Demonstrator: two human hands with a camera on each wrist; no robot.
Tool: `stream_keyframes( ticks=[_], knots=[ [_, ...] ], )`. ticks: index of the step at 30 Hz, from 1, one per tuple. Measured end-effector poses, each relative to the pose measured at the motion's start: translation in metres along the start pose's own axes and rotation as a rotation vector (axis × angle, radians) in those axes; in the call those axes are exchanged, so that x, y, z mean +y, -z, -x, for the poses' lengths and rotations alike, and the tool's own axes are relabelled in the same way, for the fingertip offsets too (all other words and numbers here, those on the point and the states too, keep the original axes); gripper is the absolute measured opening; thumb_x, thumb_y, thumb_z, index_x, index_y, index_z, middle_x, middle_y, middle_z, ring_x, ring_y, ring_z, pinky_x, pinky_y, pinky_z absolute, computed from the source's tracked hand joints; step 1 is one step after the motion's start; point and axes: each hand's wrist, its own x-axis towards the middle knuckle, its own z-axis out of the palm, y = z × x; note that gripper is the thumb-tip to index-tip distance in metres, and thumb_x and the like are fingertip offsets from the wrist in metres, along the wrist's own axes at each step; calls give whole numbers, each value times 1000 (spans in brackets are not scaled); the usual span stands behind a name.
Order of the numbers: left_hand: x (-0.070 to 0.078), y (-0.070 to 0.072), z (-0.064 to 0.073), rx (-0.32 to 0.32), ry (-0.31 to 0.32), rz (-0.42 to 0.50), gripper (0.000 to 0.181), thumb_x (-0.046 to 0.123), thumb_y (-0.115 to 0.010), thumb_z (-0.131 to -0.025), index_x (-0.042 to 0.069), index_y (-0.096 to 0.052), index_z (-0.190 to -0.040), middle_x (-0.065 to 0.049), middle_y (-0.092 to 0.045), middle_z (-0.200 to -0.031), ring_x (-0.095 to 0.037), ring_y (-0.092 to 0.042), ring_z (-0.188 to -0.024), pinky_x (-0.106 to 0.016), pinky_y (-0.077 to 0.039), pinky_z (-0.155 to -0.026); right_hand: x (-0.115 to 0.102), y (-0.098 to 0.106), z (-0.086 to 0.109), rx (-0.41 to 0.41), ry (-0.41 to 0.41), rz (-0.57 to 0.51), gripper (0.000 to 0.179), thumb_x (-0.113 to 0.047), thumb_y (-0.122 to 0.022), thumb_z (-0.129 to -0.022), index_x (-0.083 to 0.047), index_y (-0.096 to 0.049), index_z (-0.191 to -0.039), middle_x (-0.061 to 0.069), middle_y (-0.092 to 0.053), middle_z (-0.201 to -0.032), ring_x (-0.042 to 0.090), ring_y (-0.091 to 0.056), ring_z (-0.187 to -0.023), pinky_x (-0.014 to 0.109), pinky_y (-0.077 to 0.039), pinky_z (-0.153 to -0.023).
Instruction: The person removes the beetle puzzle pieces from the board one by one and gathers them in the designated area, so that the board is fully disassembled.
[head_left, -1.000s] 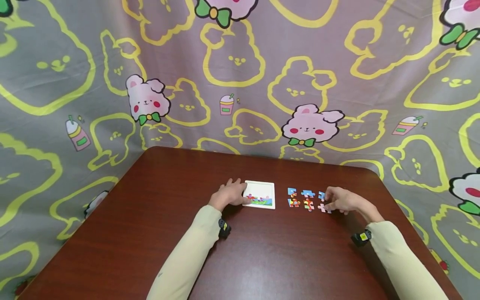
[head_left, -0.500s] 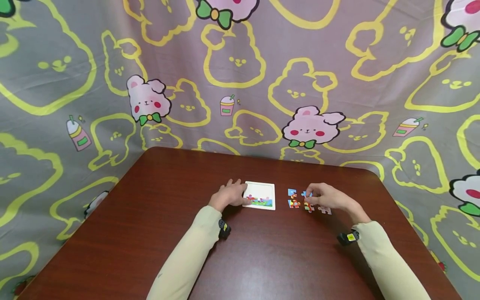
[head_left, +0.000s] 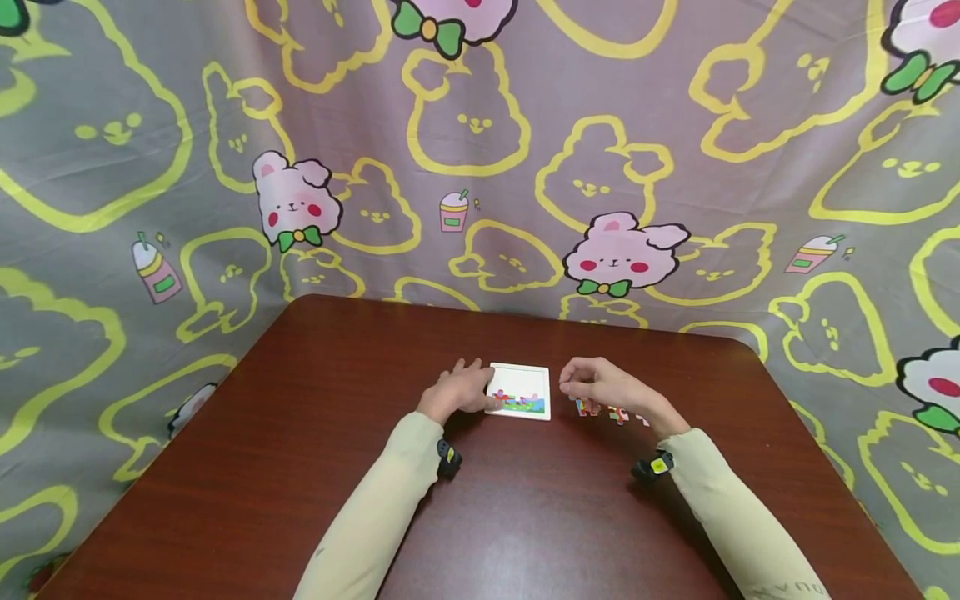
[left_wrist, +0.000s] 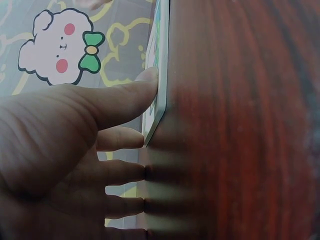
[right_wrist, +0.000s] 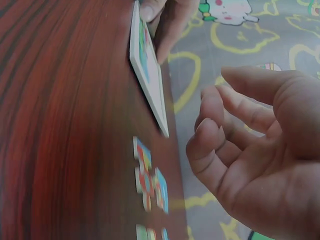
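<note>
My left hand (head_left: 461, 388) lies at the left edge of a white puzzle tray (head_left: 546, 392). In the left wrist view its thumb (left_wrist: 130, 97) rests on the tray's rim, and the other fingers stretch down to the table. Flower-and-grass picture pieces (head_left: 521, 403) fill the tray's lower part. My right hand (head_left: 603, 385) hovers just right of the tray, above loose jigsaw pieces. Its fingers (right_wrist: 207, 137) are bent, the thumb close to the index finger; no piece shows between them. Several loose jigsaw pieces (right_wrist: 143, 182) lie under it; the hand covers the upper ones in the head view.
A dark reddish-brown table (head_left: 337, 417) carries the tray and the pieces. Behind it hangs a grey curtain (head_left: 360, 108) with bunny drawings. Black wrist cameras (head_left: 652, 467) sit at both cuffs.
My right hand has moved left from the rightmost loose pieces, across the rows, to beside the tray. The left hand and the tray have stayed put.
</note>
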Motion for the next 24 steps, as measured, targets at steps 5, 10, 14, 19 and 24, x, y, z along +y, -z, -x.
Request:
stream_keyframes(
  ticks=[5,10,14,19,24],
  knots=[
    [1,0,1,2,-4,1,71,44,-62,-95,19,-34,-154,-14,-21,-164,-42,-13,-151,-58,-18,-120,-3,-9,-14,7,-1,-55,18,-21,-63,-97,-6,-61,-107,27,-62,-87,25,-57,-58,38,-52,-51],
    [0,0,2,4,-1,-4,71,44,-61,-95,18,-33,-155,-14,-21,-164,-42,-13,-151,-58,-18,-121,-6,-15,-23,-1,25,-55,24,-21,-62,-97,-1,-60,-110,28,-61,-83,23,-57,-58,40,-53,-53],
    [0,1,2,3,15,-5,72,45,-62,-94,18,-34,-154,-13,-22,-163,-41,-14,-151,-57,-19,-121,-12,-21,-30,-14,-2,-43,27,-23,-64,-96,-1,-61,-112,28,-63,-82,28,-57,-58,42,-53,-54],
    [1,1,2,4,23,-13,73,45,-63,-93,18,-34,-154,-13,-23,-163,-41,-15,-151,-58,-19,-120,-18,-30,-42,-30,-18,4,25,-22,-64,-96,-3,-64,-111,23,-67,-83,23,-57,-55,39,-53,-53],
    [2,2,2,2,21,-13,73,45,-63,-94,18,-33,-154,-14,-22,-163,-41,-14,-151,-59,-19,-120,-24,-39,-53,-42,-17,32,21,-18,-65,-95,-4,-64,-110,15,-62,-70,16,-51,-49,34,-50,-49]
  ],
)
